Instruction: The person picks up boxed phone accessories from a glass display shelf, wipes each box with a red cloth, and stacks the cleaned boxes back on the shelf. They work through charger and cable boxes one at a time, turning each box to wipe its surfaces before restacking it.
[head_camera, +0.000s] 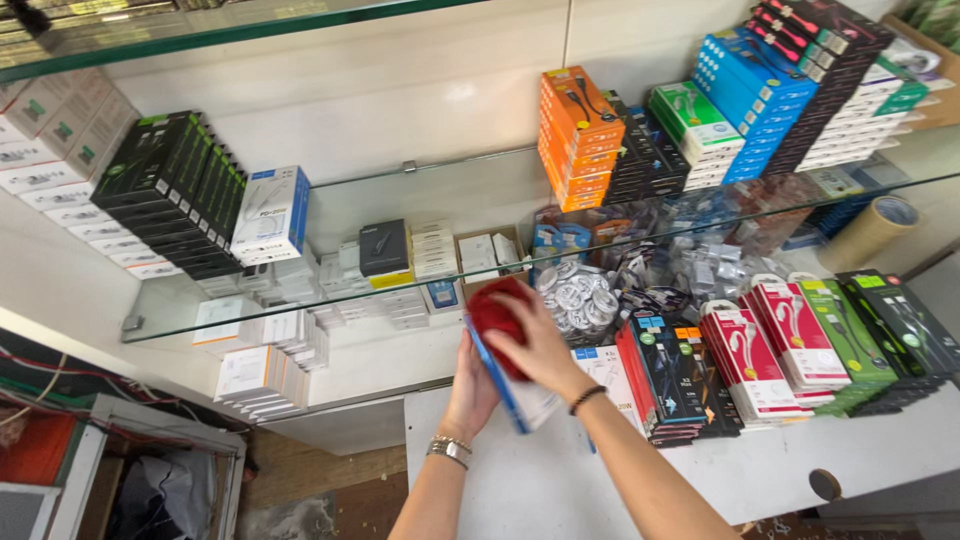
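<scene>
At the centre of the frame, 2 bare hands met over 1 flat blue-and-white box, which stood on its edge just above the white counter. The left hand came up from the lower middle, with a metal watch on its wrist, and its fingers were closed around the lower left edge of the box. The right hand reached in from the lower right, with a dark bracelet on the wrist, and it was clamped on 1 red cloth that it pressed against the face of the box. Both forearms were raised steeply and crossed a little toward each other.

Right of the hands stood about 5 rows of hanging cable packs: 1 dark, 2 red, 1 green and 1 black, though the far ones overlapped, so the count is perhaps not exact. On the glass shelf, 1 stack of orange boxes was in the upper middle, 1 stack of blue boxes in the upper right, and 1 row of black boxes in the upper left. 1 roll of brown tape lay at the right edge.
</scene>
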